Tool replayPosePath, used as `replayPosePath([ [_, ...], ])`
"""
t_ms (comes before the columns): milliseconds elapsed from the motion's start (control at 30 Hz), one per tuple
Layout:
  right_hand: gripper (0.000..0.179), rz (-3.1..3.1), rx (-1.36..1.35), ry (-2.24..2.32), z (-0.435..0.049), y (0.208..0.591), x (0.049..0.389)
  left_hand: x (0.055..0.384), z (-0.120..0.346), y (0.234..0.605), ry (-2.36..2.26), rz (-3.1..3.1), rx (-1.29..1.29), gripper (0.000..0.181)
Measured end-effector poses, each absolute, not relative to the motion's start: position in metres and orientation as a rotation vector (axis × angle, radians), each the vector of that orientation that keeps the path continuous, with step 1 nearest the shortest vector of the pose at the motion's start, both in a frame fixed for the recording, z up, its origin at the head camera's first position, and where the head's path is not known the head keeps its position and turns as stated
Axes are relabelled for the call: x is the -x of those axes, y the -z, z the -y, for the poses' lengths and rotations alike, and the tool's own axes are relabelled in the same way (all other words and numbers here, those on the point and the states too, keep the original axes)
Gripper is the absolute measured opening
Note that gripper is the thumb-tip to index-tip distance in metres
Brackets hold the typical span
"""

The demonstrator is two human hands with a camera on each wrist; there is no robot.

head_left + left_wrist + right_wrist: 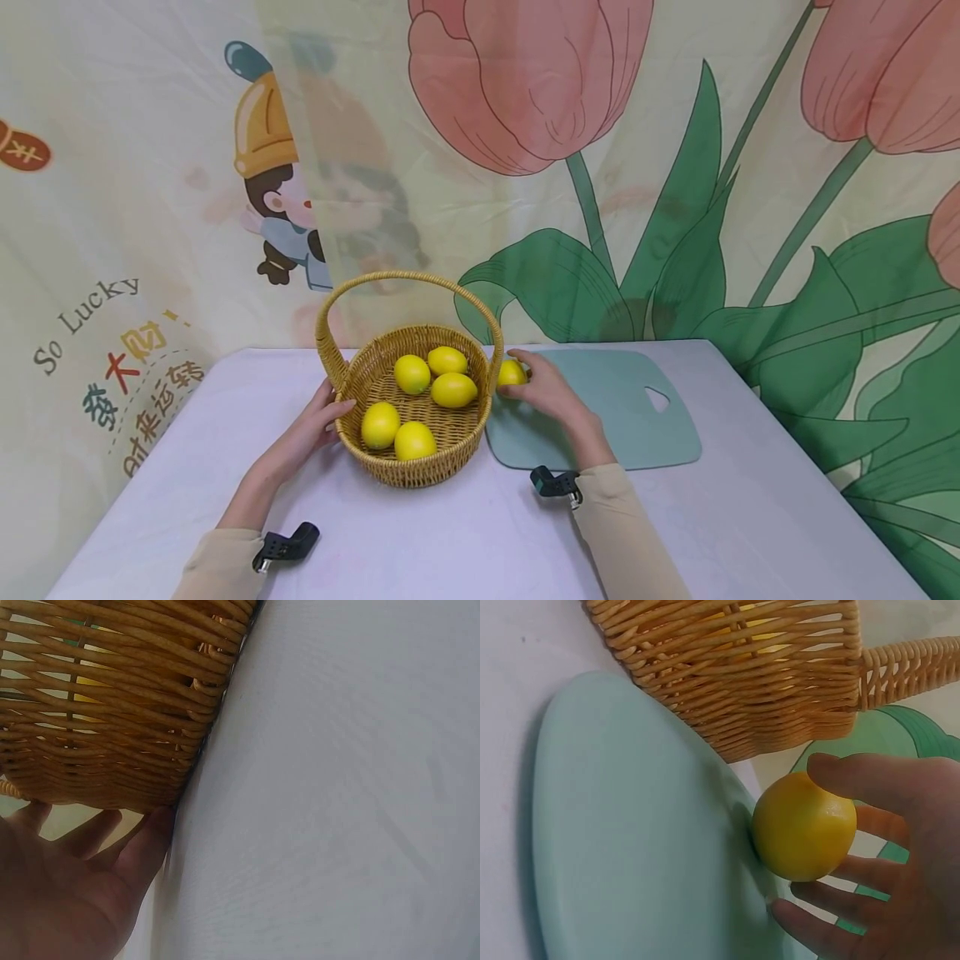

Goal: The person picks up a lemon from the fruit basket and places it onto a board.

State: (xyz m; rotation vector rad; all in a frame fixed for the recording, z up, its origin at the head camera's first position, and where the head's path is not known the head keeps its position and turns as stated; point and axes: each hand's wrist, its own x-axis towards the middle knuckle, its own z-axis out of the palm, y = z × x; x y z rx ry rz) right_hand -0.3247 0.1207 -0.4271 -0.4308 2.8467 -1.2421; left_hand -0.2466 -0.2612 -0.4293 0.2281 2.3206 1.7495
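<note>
Just right of centre, your right hand (553, 390) grasps a lemon (512, 374) by the upper-left corner of the board (630, 433); centre-left, your left hand (309, 423) grips the basket (408, 473). Bumping its handle (405, 276) could knock the lemon loose.

A: What is hung behind the table (450, 546)?
B: A pale, creased cloth backdrop (165, 75), on which large pink tulips (532, 83) and broad green leaves (690, 183) are printed.
A: And towards the left?
B: A cartoon figure (281, 221) in an orange hat (266, 125) is shown, its right part veiled by an overlapping panel (352, 42) through which it is faintly seen. Lower down, "So Lucky" lettering (82, 322) is set aslant above coloured Chinese characters (122, 371). A red motif (26, 148) is cut off at the far edge.
A: How is the table dressed?
B: It is covered in whitish cloth (750, 533), faintly lavender in cast.
A: The light?
B: Softly and evenly spread; only gentle shadows are cast.
</note>
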Motion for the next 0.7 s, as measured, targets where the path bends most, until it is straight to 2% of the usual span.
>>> replayPosePath([
  [700,0.072,-2.867,0.458,1.262,-0.136,0.397,0.317,0.247,0.262,0.429,-1.745,-2.323,-0.208,0.078],
])
